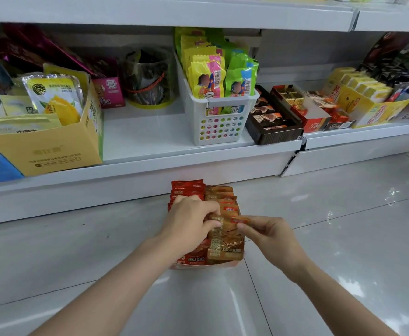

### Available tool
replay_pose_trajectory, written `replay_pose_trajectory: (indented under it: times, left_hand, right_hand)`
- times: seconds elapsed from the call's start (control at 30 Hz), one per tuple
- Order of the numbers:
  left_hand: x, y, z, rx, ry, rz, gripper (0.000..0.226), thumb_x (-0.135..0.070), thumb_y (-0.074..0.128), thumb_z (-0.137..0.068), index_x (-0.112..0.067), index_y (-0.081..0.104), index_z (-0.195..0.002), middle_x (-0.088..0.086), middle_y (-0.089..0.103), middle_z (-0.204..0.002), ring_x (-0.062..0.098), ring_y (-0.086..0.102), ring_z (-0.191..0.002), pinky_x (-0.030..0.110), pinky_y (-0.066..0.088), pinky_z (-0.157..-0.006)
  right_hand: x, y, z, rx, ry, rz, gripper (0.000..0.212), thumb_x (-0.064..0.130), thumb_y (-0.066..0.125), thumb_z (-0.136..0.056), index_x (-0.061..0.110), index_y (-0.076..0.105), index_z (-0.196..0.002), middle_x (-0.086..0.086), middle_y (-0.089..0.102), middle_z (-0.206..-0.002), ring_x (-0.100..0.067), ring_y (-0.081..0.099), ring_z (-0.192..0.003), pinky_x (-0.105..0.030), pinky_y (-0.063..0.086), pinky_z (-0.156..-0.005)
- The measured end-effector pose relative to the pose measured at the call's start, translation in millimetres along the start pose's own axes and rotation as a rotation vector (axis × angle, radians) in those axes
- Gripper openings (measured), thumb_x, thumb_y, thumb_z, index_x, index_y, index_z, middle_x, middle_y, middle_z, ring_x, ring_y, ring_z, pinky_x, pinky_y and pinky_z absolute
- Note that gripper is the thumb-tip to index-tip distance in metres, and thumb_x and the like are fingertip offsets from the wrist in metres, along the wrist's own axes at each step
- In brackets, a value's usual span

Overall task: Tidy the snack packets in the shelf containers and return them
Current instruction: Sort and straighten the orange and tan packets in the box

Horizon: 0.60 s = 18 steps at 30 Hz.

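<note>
We are lining up packets in the box, low center. Our left hand and right hand both pinch 1 brown packet. Next we tuck it in straight.

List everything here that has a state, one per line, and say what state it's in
left hand: pinching the tan packet
right hand: pinching the tan packet's other end
tan packet: lifted above its row
clear container: on the floor, off the shelf, full
red packets: standing in a row
white basket: on the shelf, full
yellow carton: flap open
</note>
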<state>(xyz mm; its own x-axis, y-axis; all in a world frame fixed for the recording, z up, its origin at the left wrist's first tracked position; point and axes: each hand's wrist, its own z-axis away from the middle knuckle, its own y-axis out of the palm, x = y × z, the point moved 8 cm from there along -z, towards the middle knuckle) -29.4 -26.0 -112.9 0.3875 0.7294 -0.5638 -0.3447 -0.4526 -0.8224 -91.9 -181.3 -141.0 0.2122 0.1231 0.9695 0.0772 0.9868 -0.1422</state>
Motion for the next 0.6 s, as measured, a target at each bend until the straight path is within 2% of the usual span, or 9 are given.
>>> replay_pose_trajectory:
  times: [0.07,0.13,0.17,0.23,0.3,0.37,0.43,0.5,0.6]
  left_hand:
    - [2.9,6.4,3.6,0.052,0.006,-0.043,0.009,-0.045,0.064,-0.092,-0.042,0.056,-0.088,-0.01,0.054,-0.097,0.022,0.04,-0.105,0.03,0.033,-0.088]
    - [4.9,8.9,6.5,0.079,0.028,-0.073,0.004,-0.043,0.061,-0.094,-0.04,0.061,-0.097,-0.011,0.053,-0.101,0.021,0.037,-0.11,0.03,0.03,-0.096]
    - [4.7,5.8,7.8,0.049,0.05,-0.075,0.008,-0.041,0.06,-0.096,-0.039,0.063,-0.103,-0.013,0.053,-0.1,0.019,0.037,-0.11,0.031,0.029,-0.1]
    - [0.8,-8.3,7.5,-0.066,0.13,-0.064,0.014,-0.037,0.059,-0.097,-0.035,0.065,-0.109,-0.018,0.056,-0.096,0.011,0.04,-0.102,0.032,0.027,-0.104]
    - [-6.5,-17.7,6.5,-0.112,0.2,-0.098,0.014,-0.034,0.058,-0.098,-0.032,0.066,-0.11,-0.018,0.064,-0.096,0.007,0.04,-0.094,0.032,0.026,-0.106]
    - [-13.5,-17.0,5.3,-0.091,0.243,-0.17,0.014,-0.033,0.056,-0.099,-0.033,0.065,-0.11,-0.016,0.067,-0.097,0.008,0.036,-0.092,0.031,0.026,-0.106]
    - [-17.8,-13.0,5.1,-0.065,0.259,-0.22,0.016,-0.032,0.053,-0.1,-0.034,0.064,-0.112,-0.016,0.062,-0.091,0.01,0.035,-0.095,0.03,0.025,-0.108]
    - [-18.6,-8.4,4.4,-0.032,0.256,-0.24,0.016,-0.032,0.053,-0.101,-0.035,0.064,-0.111,-0.018,0.053,-0.087,0.013,0.037,-0.1,0.032,0.025,-0.11]
    - [-16.1,4.2,6.9,0.047,0.239,-0.28,0.015,-0.03,0.055,-0.099,-0.034,0.063,-0.112,-0.014,0.058,-0.098,0.02,0.042,-0.112,0.037,0.026,-0.113]
  right_hand:
    - [-0.7,-2.1,-4.0,0.087,0.048,0.135,0.029,-0.002,0.064,-0.092,0.023,0.078,-0.097,0.006,0.078,-0.094,-0.008,0.074,-0.092,-0.016,0.055,-0.078]
    - [2.2,-7.8,-8.5,0.157,0.077,0.298,0.039,-0.01,0.059,-0.088,0.023,0.077,-0.1,0.007,0.078,-0.093,-0.006,0.073,-0.094,-0.017,0.055,-0.082]
    - [4.6,-10.9,-10.7,0.158,0.074,0.352,0.041,-0.011,0.058,-0.086,0.022,0.077,-0.102,0.008,0.078,-0.092,-0.006,0.073,-0.094,-0.018,0.056,-0.083]
    - [7.1,-11.5,-13.6,0.145,0.041,0.434,0.037,-0.006,0.061,-0.084,0.023,0.076,-0.101,0.013,0.077,-0.092,-0.002,0.071,-0.093,-0.019,0.056,-0.083]
    - [-2.0,-0.2,-10.7,0.164,0.015,0.577,0.021,0.012,0.073,-0.083,0.028,0.077,-0.097,0.017,0.075,-0.09,0.0,0.068,-0.09,-0.016,0.054,-0.079]
    - [-8.5,6.7,-5.4,0.066,-0.075,0.791,0.008,0.021,0.08,-0.079,0.023,0.075,-0.085,0.013,0.072,-0.083,-0.008,0.063,-0.084,-0.02,0.049,-0.072]
    - [-3.5,9.2,0.4,-0.136,-0.238,0.948,0.014,0.013,0.084,-0.072,0.012,0.07,-0.071,0.006,0.065,-0.077,-0.022,0.057,-0.078,-0.031,0.047,-0.066]
    - [-0.1,14.3,3.1,-0.247,-0.295,1.085,0.015,0.012,0.086,-0.067,0.008,0.072,-0.068,-0.002,0.064,-0.085,-0.028,0.056,-0.079,-0.038,0.047,-0.066]
    - [-19.3,18.5,-9.9,-0.097,-0.038,1.219,0.016,0.022,0.068,-0.085,0.012,0.072,-0.096,-0.001,0.053,-0.114,-0.023,0.052,-0.102,-0.033,0.045,-0.083]
